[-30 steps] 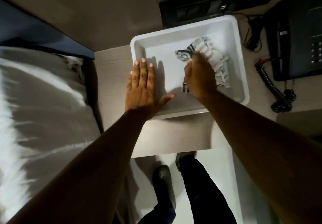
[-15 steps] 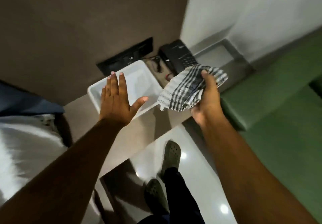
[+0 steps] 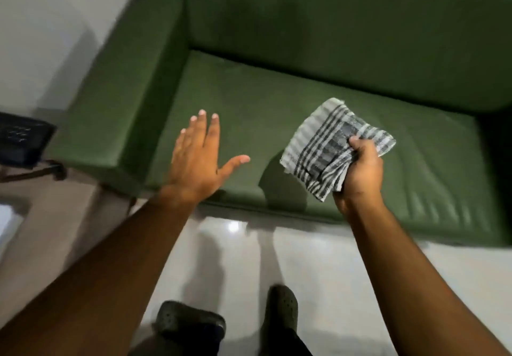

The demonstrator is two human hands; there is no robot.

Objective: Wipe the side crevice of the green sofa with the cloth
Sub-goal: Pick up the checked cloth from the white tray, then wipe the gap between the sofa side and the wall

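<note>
Person stands at the front of a green sofa (image 3: 277, 101), both arms reaching fwd over the seat cushion (image 3: 415, 167).

Right hand (image 3: 360, 170) has its grip clamped on a cloth (image 3: 324, 148), a grey/white checked rag, bunched up. Thumb on top, fingers curled under, loose corners fanning out up and to the left of the fist. Cloth is held above the cushion, roughly mid-seat, not touching it as far as I can tell; its shadow falls on the cushion's front edge just below-left.

Left hand (image 3: 196, 159) is empty, grip apart: fingers straight & close together, thumb spread wide to the right, palm facing down over the left part of the seat. Whether it touches the fabric: can't tell.

Side crevice (image 3: 169, 84), the dark seam btwn the left armrest (image 3: 124, 84) and the cushion, runs from the backrest down to the front edge, just left of the left hand & well apart from the cloth.

Floor (image 3: 235, 267) is pale, glossy, w/ a light glare near the sofa base. Two dark perforated shoes (image 3: 191, 319) at the bottom. A black phone (image 3: 19, 137) sits at the far left, blurred.
</note>
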